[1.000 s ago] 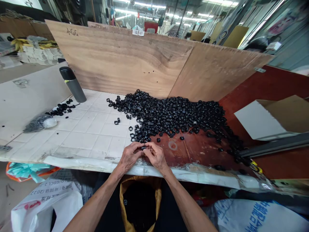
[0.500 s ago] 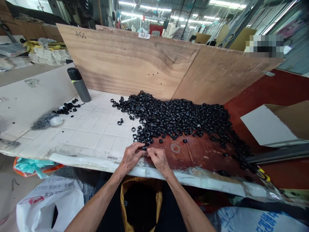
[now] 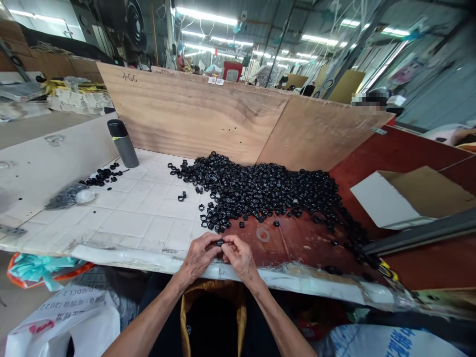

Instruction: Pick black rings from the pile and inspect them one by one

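Observation:
My left hand (image 3: 199, 255) and my right hand (image 3: 240, 257) meet at the near edge of the table (image 3: 141, 218), fingertips pinched together on one small black ring (image 3: 219, 242). Just beyond the fingers begins a big heap of black rings (image 3: 267, 191) that spreads across the middle of the table and trails off to the right. A few loose rings (image 3: 181, 197) lie apart on the white tiled sheet to the left of the heap.
A grey bottle with a black cap (image 3: 122, 143) stands at the back left, beside a small cluster of rings (image 3: 102, 176) and a plastic bag of parts (image 3: 69, 196). Plywood boards (image 3: 208, 116) wall the back. A cardboard box (image 3: 412, 196) lies right. An open yellow bag (image 3: 211, 317) hangs below my hands.
Both hands stay pinched on the ring at the table edge, fingers shifting slightly. The camera has tilted up a little, so everything sits lower in the picture.

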The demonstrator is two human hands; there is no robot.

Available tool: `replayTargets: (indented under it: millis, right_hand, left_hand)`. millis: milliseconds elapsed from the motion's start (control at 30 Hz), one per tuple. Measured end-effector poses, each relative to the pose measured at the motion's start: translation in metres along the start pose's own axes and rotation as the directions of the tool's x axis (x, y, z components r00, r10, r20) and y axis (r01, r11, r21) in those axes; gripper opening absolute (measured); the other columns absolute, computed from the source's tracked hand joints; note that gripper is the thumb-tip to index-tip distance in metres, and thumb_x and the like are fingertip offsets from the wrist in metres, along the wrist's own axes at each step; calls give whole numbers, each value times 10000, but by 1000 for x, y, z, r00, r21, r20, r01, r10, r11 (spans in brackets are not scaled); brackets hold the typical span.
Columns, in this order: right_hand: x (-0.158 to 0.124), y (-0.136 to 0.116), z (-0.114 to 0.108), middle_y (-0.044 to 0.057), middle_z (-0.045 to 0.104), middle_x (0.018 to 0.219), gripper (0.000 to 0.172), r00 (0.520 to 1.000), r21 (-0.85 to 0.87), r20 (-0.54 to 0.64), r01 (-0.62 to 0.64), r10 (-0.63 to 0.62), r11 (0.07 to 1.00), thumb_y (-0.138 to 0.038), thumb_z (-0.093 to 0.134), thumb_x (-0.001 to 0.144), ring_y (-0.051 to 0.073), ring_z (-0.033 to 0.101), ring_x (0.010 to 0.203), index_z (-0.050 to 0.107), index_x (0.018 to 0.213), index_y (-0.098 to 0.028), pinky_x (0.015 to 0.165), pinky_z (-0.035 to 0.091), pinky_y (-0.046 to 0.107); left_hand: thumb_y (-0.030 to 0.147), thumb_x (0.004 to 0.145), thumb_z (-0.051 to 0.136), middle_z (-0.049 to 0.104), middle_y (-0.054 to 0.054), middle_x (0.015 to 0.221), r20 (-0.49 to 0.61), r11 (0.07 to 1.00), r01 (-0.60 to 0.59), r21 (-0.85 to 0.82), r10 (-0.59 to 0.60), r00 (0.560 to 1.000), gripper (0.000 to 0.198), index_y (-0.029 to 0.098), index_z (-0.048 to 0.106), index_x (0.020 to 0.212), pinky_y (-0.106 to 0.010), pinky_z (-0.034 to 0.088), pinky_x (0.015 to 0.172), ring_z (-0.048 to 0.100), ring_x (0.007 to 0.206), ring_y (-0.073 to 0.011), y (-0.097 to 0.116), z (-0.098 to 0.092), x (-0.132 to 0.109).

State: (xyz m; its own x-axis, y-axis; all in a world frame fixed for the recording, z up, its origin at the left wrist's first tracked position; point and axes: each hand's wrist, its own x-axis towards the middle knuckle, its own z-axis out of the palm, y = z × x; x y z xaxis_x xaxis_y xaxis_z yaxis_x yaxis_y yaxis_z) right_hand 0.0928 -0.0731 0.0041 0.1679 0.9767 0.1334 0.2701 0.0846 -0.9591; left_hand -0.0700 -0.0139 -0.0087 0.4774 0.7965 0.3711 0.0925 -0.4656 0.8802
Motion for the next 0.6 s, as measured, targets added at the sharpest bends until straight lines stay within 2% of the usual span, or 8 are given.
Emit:
replayTargets:
  millis: [100, 167, 267, 333, 400, 500, 567, 600]
  right_hand:
    - [-19, -6, 6, -32, 570, 546, 241, 996, -23, -26, -83, 82, 996, -445, 609, 890, 129, 538, 443, 626, 874, -204, 447, 443, 222]
    - [-29, -11, 9, -62, 480, 466, 320, 980, 35, -18, -198, 199, 980, -504, 594, 900, 101, 430, 369, 591, 783, -206, 381, 344, 207]
    - [-39, -20, 12, -79, 416, 453, 461, 916, 168, 100, -401, 389, 900, -615, 583, 880, 62, 280, 316, 512, 672, -209, 315, 179, 200]
    - [-39, -25, 12, -69, 433, 479, 489, 888, 181, 153, -456, 433, 871, -632, 576, 869, 57, 263, 315, 480, 637, -213, 306, 153, 204]
    - [-37, -29, 11, -52, 476, 516, 433, 926, 124, 90, -375, 366, 919, -577, 610, 856, 75, 352, 359, 496, 652, -212, 334, 241, 203]
    - [-32, -29, 10, -27, 559, 602, 256, 986, 2, -19, -169, 169, 986, -440, 663, 833, 122, 512, 501, 572, 763, -211, 443, 385, 210]
    - [-32, -27, 13, -22, 586, 627, 198, 991, -15, 2, -136, 137, 991, -406, 643, 850, 129, 537, 517, 594, 819, -216, 460, 399, 214]
    - [-34, -25, 15, -28, 579, 607, 203, 987, 1, 25, -160, 160, 987, -412, 627, 864, 124, 523, 487, 592, 823, -217, 442, 385, 212]
  left_hand:
    - [167, 934, 576, 728, -81, 1117, -48, 991, -79, 108, 84, 995, 263, 214, 670, 1175, -366, 611, 922, 718, 1029, -205, 4, 11, -24]
    - [130, 943, 533, 719, -96, 1155, -76, 968, -146, 206, 165, 983, 311, 218, 637, 1222, -392, 604, 955, 707, 1074, -216, 7, 15, -39]
    - [97, 946, 496, 718, -105, 1160, -34, 930, -222, 292, 242, 970, 327, 219, 624, 1221, -392, 605, 952, 705, 1082, -221, 13, 10, -50]
    - [89, 941, 494, 724, -99, 1136, 3, 928, -233, 290, 243, 970, 306, 219, 637, 1179, -376, 607, 935, 708, 1065, -217, 18, 3, -50]
    - [96, 921, 524, 729, -85, 1111, 2, 953, -183, 243, 189, 982, 276, 221, 646, 1134, -361, 610, 914, 713, 1043, -213, 22, -1, -47]
    - [131, 891, 585, 743, -42, 1043, -39, 993, 7, 120, -3, 999, 250, 230, 645, 1112, -328, 626, 833, 735, 917, -189, 25, 2, -45]
    - [153, 894, 598, 749, -24, 1012, -67, 993, 104, 60, -100, 993, 235, 234, 647, 1109, -312, 629, 792, 738, 861, -176, 24, 7, -49]
    - [160, 896, 598, 749, -24, 1014, -88, 992, 112, 57, -107, 990, 225, 234, 651, 1103, -315, 627, 797, 738, 871, -179, 23, 9, -53]
